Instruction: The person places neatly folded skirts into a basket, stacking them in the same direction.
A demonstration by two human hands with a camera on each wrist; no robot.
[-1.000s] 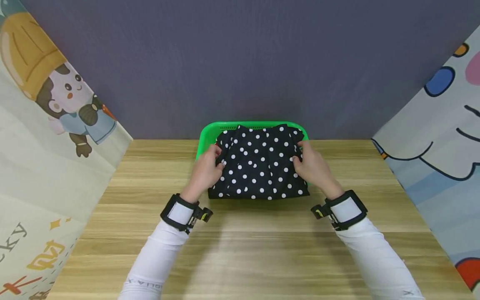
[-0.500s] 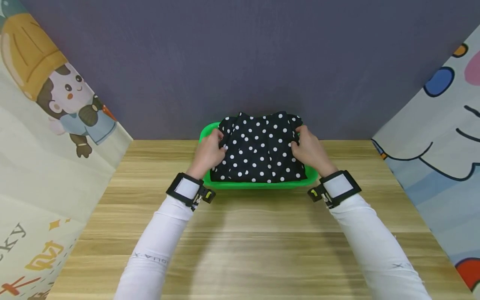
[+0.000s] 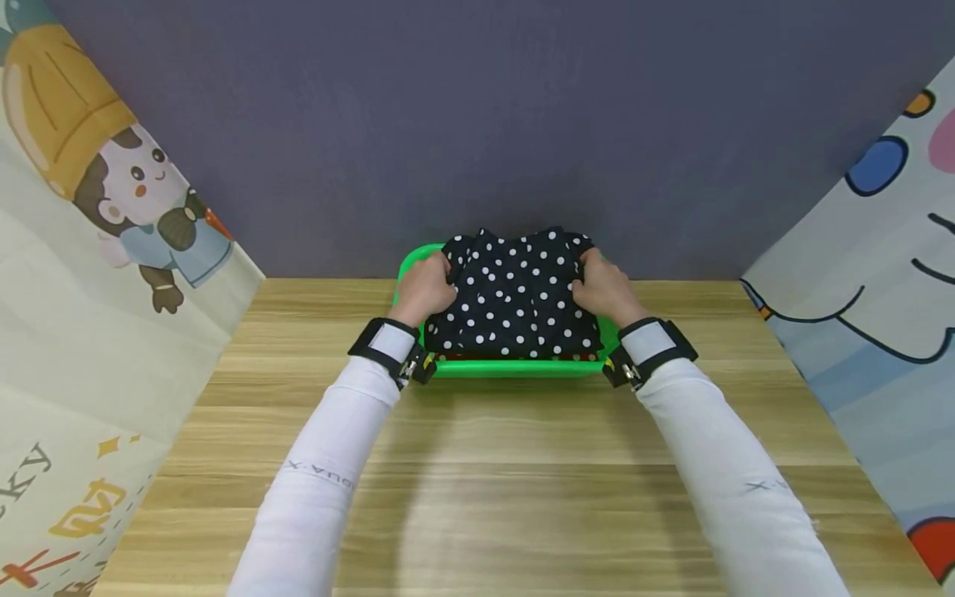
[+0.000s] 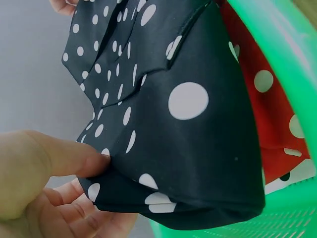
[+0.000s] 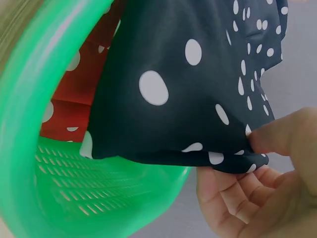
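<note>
A folded black garment (image 3: 515,298) with white polka dots lies over the green plastic basket (image 3: 515,370), its front edge inside the near rim. My left hand (image 3: 425,288) pinches its left side, thumb on top and fingers underneath, as the left wrist view shows. On the other side, my right hand (image 3: 608,288) grips the right edge in the same way. Beneath the black garment is a red cloth (image 4: 272,114) with white dots, inside the basket. A bit of white cloth with a black dot (image 4: 294,173) shows below the red one.
The basket stands at the far edge of the wooden table (image 3: 515,481), against a dark grey-blue wall (image 3: 515,116). Cartoon-printed panels flank the table, a left panel (image 3: 82,348) and a right panel (image 3: 865,315).
Both hands have carried the black garment forward, from overhanging the basket's near side to within its rim. The near rim and a strip of red cloth have come into view.
</note>
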